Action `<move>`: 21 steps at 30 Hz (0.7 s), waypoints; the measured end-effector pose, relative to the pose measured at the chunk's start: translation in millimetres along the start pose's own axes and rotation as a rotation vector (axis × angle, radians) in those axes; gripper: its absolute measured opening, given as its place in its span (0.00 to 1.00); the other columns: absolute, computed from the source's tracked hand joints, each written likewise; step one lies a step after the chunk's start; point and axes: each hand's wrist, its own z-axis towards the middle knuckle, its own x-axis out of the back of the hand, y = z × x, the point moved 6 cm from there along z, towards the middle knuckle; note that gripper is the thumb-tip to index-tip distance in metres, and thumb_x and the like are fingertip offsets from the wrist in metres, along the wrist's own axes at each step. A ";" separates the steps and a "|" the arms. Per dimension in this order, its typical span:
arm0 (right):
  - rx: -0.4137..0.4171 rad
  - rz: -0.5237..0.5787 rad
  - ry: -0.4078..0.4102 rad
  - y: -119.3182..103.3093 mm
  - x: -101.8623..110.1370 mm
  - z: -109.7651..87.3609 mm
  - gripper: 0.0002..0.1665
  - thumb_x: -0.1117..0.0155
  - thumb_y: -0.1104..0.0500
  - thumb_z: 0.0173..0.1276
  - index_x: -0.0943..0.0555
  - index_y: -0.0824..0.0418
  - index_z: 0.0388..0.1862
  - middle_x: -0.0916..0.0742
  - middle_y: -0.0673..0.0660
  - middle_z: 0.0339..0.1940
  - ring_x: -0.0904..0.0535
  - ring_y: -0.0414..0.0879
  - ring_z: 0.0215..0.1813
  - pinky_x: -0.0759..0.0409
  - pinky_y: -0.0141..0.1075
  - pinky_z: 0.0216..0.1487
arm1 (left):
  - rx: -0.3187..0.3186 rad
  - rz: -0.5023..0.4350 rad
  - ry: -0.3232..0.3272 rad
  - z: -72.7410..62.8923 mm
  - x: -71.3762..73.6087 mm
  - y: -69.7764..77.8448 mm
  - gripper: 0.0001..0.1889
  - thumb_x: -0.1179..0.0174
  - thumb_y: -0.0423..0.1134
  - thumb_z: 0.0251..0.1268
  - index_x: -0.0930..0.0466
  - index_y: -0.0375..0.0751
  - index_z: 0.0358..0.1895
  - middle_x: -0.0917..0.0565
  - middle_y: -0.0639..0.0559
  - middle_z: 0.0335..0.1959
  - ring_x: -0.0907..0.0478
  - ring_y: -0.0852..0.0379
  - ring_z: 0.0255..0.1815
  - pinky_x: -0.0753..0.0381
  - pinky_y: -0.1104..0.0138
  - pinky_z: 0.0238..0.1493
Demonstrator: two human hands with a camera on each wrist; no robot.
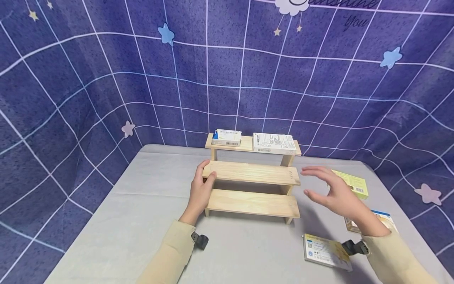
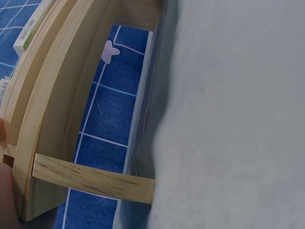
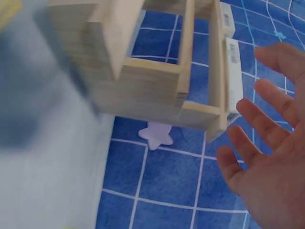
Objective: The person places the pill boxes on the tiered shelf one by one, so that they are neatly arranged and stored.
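A three-tier wooden shelf (image 1: 252, 203) stands mid-table in the head view. My left hand (image 1: 203, 185) grips the left end of its middle tier, thumb on the top face. My right hand (image 1: 331, 188) is held in the air just right of that tier, fingers spread and apart from the wood; the right wrist view shows the same hand (image 3: 267, 143) holding nothing. On the top tier lie a small white-and-blue box (image 1: 227, 137) at the left and a larger white printed box (image 1: 274, 142) at the right.
Right of the shelf lie a yellow-green box (image 1: 354, 184), a blue-edged box (image 1: 384, 219) partly behind my right forearm, and a white-and-yellow box (image 1: 324, 252) nearer the front. A blue gridded curtain (image 1: 227, 59) hangs behind the grey-covered table (image 1: 142, 205).
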 end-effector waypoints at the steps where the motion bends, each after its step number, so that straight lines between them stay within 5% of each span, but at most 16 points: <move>1: -0.008 0.005 -0.014 0.2 -0.7 -5.0 0.35 0.23 0.69 0.52 0.20 0.53 0.60 0.19 0.55 0.60 0.29 0.41 0.64 0.40 0.24 0.64 | -0.001 0.001 -0.001 -0.1 -0.1 -0.1 0.25 0.50 0.51 0.76 0.41 0.64 0.73 0.38 0.55 0.74 0.40 0.53 0.72 0.36 0.49 0.65; 8: -0.079 0.009 -0.092 5.2 -6.2 -37.4 0.33 0.22 0.66 0.55 0.21 0.49 0.60 0.18 0.52 0.59 0.27 0.38 0.62 0.33 0.27 0.58 | 0.002 0.003 0.002 0.3 -0.1 -1.5 0.25 0.50 0.52 0.76 0.41 0.65 0.73 0.37 0.55 0.73 0.36 0.53 0.69 0.34 0.50 0.63; 21: -0.054 0.047 -0.244 9.6 -13.9 -82.0 0.27 0.24 0.63 0.57 0.21 0.43 0.54 0.18 0.45 0.56 0.24 0.40 0.59 0.25 0.32 0.54 | 0.011 0.008 0.000 0.1 0.7 -1.6 0.26 0.50 0.53 0.76 0.41 0.65 0.73 0.37 0.54 0.74 0.41 0.52 0.72 0.38 0.49 0.67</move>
